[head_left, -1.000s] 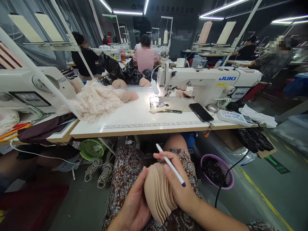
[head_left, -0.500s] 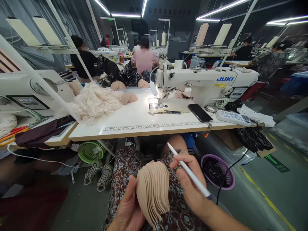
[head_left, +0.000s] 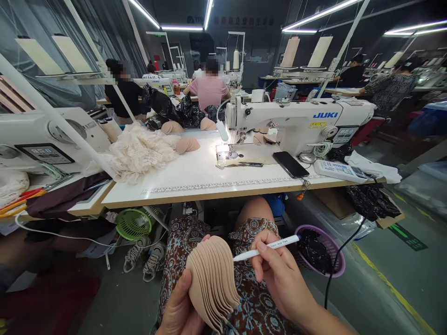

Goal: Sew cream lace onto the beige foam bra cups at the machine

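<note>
A fanned stack of beige bra cups point(head_left: 212, 274) rests in my left hand point(head_left: 181, 302), above the patterned cloth point(head_left: 258, 298) over my lap. My left thumb presses the near side of the stack, and the other fingers are mostly hidden beneath it. Between thumb and fingers, my right hand point(head_left: 279, 270) grips a white marker pen point(head_left: 270, 248). The pen lies almost level, its pale tip at the right edge of the cups; whether it touches them I cannot tell. Its purple end points right.
Ahead stands a white sewing table point(head_left: 181, 179) with a JUKI sewing machine point(head_left: 296, 118), a black phone point(head_left: 290, 164), tweezers point(head_left: 247, 164) and cream lace point(head_left: 139, 149). Below are a purple basket point(head_left: 340, 270) at right and a green basket point(head_left: 132, 223) at left. Several people sit further back.
The pen has swung from steeply slanted to nearly level, and its tip has come down to the cups' right edge. The stack has shifted slightly left and turned in my left hand.
</note>
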